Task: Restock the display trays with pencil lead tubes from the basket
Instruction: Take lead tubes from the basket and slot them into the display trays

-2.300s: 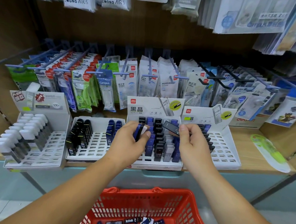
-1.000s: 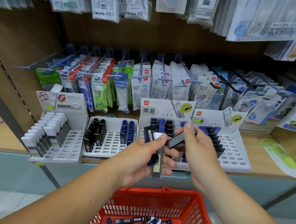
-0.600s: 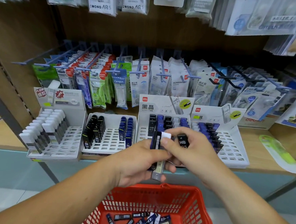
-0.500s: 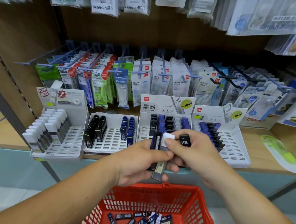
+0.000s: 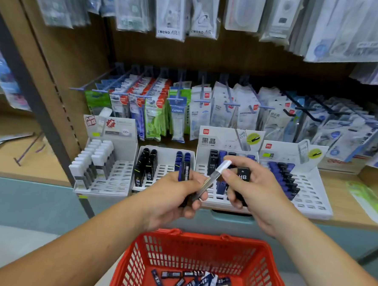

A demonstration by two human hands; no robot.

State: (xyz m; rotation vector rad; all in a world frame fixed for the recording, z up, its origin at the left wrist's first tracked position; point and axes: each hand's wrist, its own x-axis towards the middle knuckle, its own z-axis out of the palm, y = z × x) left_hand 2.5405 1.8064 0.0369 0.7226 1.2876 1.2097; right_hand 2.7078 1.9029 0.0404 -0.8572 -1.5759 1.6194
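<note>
Now the right hand [image 5: 258, 191] pinches the white-capped tube [image 5: 215, 174], newly tilted toward two o'clock, drawing it from the bundle [image 5: 185, 169] clenched in the left hand [image 5: 173, 199]; likely bound for the nine-o'clock tray [image 5: 114, 183].

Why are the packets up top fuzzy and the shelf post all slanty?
Head view: the clear hanging packets near the top edge are blurred; the wide lens leans the dark upright shelf post; the black HB-marked tube in the right hand stays sharp.
</note>
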